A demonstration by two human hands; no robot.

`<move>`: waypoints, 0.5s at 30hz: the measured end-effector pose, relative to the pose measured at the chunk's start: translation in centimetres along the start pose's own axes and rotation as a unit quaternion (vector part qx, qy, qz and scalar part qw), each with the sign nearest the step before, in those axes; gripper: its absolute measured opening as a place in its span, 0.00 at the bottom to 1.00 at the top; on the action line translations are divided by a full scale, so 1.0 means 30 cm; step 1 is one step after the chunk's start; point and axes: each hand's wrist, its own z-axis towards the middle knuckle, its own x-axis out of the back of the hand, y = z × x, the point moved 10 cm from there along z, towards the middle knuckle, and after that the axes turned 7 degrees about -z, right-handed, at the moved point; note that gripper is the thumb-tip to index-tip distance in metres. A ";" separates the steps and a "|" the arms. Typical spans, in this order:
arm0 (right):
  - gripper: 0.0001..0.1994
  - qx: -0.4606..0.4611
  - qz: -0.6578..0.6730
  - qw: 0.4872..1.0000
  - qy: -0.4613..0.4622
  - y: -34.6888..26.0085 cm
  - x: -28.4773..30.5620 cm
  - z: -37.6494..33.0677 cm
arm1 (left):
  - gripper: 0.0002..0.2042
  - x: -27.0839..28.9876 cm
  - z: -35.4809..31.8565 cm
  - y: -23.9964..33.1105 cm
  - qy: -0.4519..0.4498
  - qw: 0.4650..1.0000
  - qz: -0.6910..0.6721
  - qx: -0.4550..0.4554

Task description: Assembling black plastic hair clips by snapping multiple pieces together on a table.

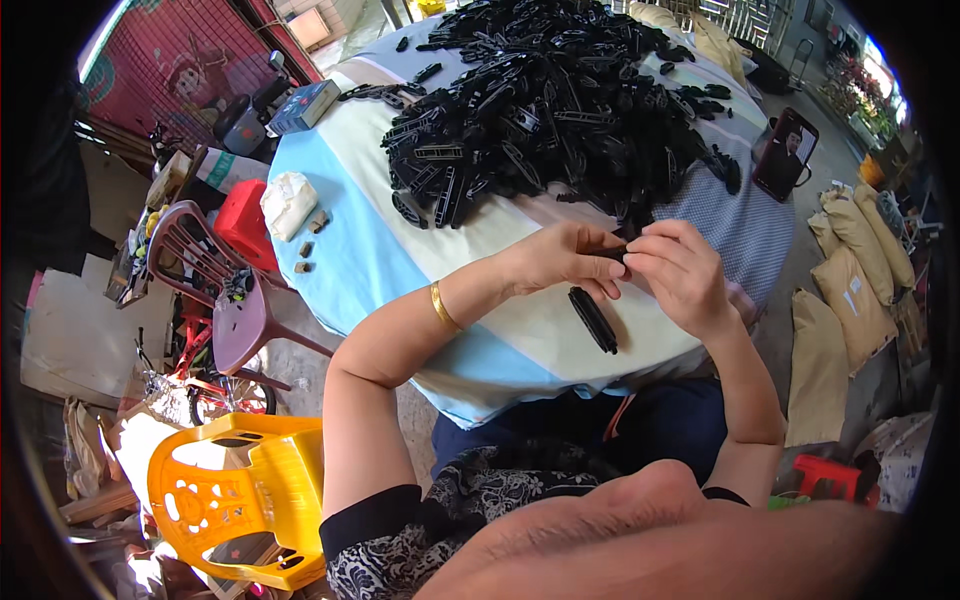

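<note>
My left hand [575,262] and my right hand [685,275] meet over the near part of the cloth-covered table [360,215]. Between their fingertips is a dark plastic piece [617,253], mostly hidden by the fingers; both hands are closed on it. Just below them, a neat stack of slim black plastic pieces [593,320] lies on the cloth, touched by neither hand. Beyond my hands rises a large heap of black plastic pieces [530,110], long and narrow, some with ladder-like slots.
A phone [786,158] stands at the table's right edge. On the left are a blue box [305,107], a white crumpled bag [289,205] and small brown blocks [304,251]. Purple [240,325] and yellow [240,500] chairs stand left; tan sacks [850,290] lie right.
</note>
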 end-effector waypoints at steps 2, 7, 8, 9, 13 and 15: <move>0.11 -0.108 0.085 0.991 0.001 0.053 0.004 0.011 | 0.14 -0.010 -0.008 0.037 -0.005 0.992 0.109 -0.065; 0.15 -0.334 0.242 0.901 -0.131 0.164 -0.126 -0.115 | 0.15 -0.034 -0.032 0.085 0.061 0.924 0.345 -0.153; 0.15 -0.314 0.214 0.918 -0.116 0.155 -0.109 -0.107 | 0.15 -0.040 -0.037 0.099 0.073 0.905 0.376 -0.185; 0.15 -0.294 0.185 0.932 -0.102 0.148 -0.092 -0.099 | 0.15 -0.033 -0.033 0.098 0.072 0.905 0.376 -0.185; 0.13 -0.330 0.253 0.885 -0.208 0.191 -0.158 -0.150 | 0.16 -0.049 -0.025 0.070 0.006 0.876 0.461 -0.139; 0.12 -0.363 0.272 0.879 -0.148 0.283 -0.126 -0.170 | 0.18 -0.090 -0.017 0.036 -0.064 0.834 0.528 -0.146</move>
